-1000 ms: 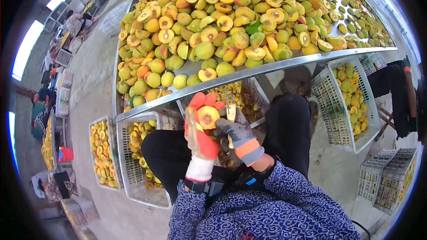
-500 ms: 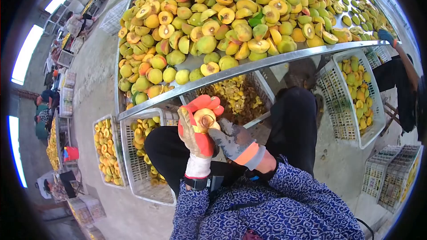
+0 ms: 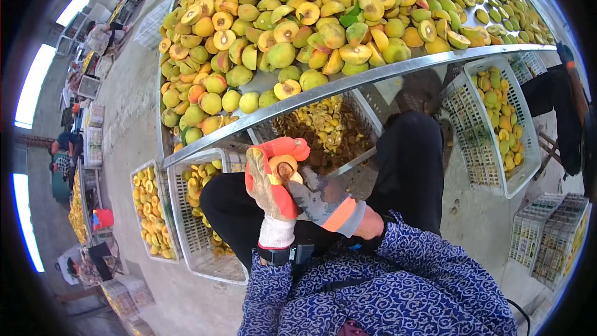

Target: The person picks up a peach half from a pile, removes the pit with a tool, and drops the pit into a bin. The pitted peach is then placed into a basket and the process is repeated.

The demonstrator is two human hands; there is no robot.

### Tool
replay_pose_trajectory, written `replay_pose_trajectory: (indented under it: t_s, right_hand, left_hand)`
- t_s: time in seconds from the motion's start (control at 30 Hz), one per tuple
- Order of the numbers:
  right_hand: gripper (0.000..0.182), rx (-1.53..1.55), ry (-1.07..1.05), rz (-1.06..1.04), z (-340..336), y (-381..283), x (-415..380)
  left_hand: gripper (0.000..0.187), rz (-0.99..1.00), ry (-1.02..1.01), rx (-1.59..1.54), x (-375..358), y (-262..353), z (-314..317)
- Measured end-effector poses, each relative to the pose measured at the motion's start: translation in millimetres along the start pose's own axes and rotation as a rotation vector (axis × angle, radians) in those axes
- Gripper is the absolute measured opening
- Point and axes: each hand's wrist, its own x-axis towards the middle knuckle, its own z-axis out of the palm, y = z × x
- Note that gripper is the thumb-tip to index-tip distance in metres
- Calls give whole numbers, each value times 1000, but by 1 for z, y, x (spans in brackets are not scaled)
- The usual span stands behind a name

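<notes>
— What's in the left hand (image 3: pixel 268 190)?

— A halved peach (image 3: pixel 283 168), cut face up. The orange-gloved fingers (image 3: pixel 283 147) are curled round its far side, cupping it over the lap, I'd say so the face stays steady and open to the other hand.

— And the right hand (image 3: pixel 318 198)?

— Grey glove, closed tight, pressed against the fruit's lower edge. It may hold a tool at the pit; I can't tell.

— Why sit so close to the table?

— The metal table (image 3: pixel 385 71), heaped with peaches, is just ahead. A crate of scraps (image 3: pixel 326 130) stands under it, and white crates (image 3: pixel 199 230) of halves beside the knee.
</notes>
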Motion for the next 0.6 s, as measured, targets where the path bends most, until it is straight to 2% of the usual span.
replay_pose_trajectory:
  t_s: [0.1, 0.2, 0.27, 0.33, 0.4, 0.47, 0.53, 0.6]
  right_hand:
    - [41, -32, -5, -83, -3, -8, -5]
    - [38, 109, -46, -159, 0, -2, -5]
    - [35, -78, -47, -312, 0, 12, -4]
    - [29, -169, -141, -297, -3, 24, 0]
    - [21, -162, -329, -116, -10, 31, 9]
    - [21, 446, -292, 218, -10, 4, -1]
    - [22, 742, -261, 347, -9, -10, -1]
    - [24, 631, -232, 223, -4, -8, 2]
  left_hand:
    - [54, 57, -45, 24, 0, 0, -2]
    - [58, 223, -188, 274, 3, 4, -7]
    - [58, 205, -238, 272, 5, 8, -8]
    - [58, 220, -282, 295, 7, 11, -9]
    - [59, 271, -321, 343, 11, 12, -9]
    - [59, 280, -315, 293, 14, 14, -6]
    - [58, 312, -311, 310, 15, 17, -2]
    - [56, 359, -315, 397, 15, 21, -2]
